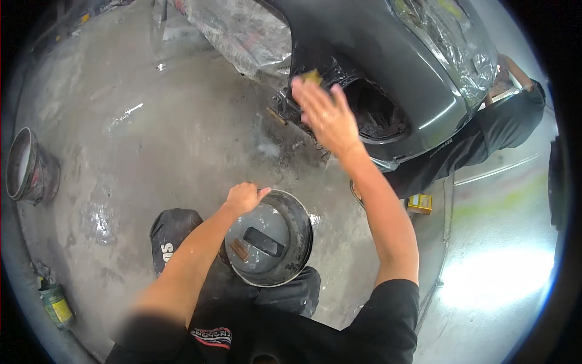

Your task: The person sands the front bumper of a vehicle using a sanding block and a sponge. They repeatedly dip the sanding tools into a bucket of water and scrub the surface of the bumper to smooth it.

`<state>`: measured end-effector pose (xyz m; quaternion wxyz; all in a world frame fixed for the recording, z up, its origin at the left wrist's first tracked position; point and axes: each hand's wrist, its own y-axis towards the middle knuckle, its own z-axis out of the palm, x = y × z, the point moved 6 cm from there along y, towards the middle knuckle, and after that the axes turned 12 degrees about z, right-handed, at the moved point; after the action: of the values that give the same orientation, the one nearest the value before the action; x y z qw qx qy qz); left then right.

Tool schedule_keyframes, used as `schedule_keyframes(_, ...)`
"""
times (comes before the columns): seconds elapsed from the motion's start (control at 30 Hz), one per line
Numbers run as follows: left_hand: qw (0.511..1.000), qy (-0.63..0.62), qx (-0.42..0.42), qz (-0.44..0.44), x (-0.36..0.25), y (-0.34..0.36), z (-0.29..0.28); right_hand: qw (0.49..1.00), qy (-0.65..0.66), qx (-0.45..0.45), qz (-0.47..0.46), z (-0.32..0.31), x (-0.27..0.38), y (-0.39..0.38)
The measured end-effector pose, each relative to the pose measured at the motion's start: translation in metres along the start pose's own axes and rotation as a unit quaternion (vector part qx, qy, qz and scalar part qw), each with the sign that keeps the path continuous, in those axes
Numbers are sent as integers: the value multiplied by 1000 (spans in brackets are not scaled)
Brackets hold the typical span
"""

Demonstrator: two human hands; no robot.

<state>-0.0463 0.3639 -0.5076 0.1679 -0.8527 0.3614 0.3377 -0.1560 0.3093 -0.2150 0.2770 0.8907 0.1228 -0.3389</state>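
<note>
Lower centre, I see the left hand (244,198) grasping the bucket (299,221), probably to steady it; upper centre, by the dark car panel (376,54), I cannot tell whether the right hand (330,121) grips the yellow pad (313,77).

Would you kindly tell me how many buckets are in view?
2. The near bucket is in front of the person, with the left hand on its rim; the other bucket is at the far left. More may be hidden behind the car body.
</note>
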Motion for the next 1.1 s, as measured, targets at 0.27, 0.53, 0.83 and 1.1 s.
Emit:
schedule_keyframes(0.27,1000,-18,-6,7,1,1,1,999,-48,1,-15,5,8,-7)
schedule_keyframes(0.53,1000,-29,2,-7,-2,0,-2,997,-42,-20,68,-18,11,35)
schedule_keyframes(0.83,999,-27,35,-6,9,2,5,990,-52,-69,111,-38,13,74)
schedule_keyframes(1.1,997,-63,35,-2,8,3,5,998,-44,2,34,-10,13,40)
